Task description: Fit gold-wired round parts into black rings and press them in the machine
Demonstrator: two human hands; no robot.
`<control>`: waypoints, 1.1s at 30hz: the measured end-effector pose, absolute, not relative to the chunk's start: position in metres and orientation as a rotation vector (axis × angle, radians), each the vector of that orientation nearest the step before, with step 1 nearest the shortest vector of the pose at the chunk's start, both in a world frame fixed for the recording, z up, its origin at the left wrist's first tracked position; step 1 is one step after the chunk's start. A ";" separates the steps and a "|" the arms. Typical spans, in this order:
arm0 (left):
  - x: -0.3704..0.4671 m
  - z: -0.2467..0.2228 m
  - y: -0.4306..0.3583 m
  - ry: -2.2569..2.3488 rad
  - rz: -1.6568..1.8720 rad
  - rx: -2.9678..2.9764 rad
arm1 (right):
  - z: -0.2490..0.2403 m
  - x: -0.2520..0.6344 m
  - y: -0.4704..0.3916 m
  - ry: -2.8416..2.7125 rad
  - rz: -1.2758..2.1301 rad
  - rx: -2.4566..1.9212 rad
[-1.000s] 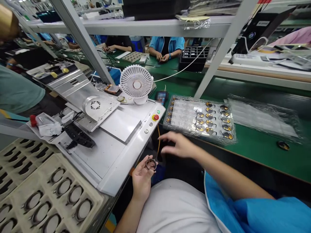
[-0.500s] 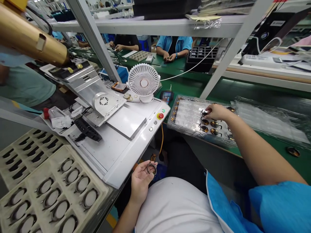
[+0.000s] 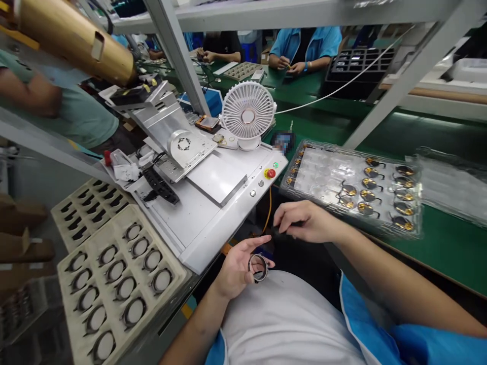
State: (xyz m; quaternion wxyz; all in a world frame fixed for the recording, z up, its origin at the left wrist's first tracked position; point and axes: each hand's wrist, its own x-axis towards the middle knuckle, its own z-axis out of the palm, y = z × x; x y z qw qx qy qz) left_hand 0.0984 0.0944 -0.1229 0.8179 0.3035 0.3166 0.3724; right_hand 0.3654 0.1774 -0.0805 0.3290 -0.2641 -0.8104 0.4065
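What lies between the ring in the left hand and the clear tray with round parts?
In the head view, the right hand lies between the ring and the tray; whether it holds anything is not clear.

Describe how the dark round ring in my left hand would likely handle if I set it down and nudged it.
The ring looks stiff, given its clean circular outline in the left hand. It's probably light, being small and thin-rimmed. Its round rim could let it roll if stood on edge.
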 end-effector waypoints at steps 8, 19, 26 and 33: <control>0.081 -0.122 0.088 0.820 1.020 0.718 | -0.112 0.296 0.165 -1.639 1.319 -0.808; 0.076 -0.141 0.081 0.718 1.063 0.854 | -0.126 0.277 0.152 -1.710 1.025 -0.859; 0.075 -0.143 0.080 0.695 1.098 0.824 | -0.123 0.277 0.152 -1.794 0.961 -0.785; 0.073 -0.138 0.087 0.779 1.109 0.711 | -0.113 0.276 0.171 -2.016 0.892 -0.742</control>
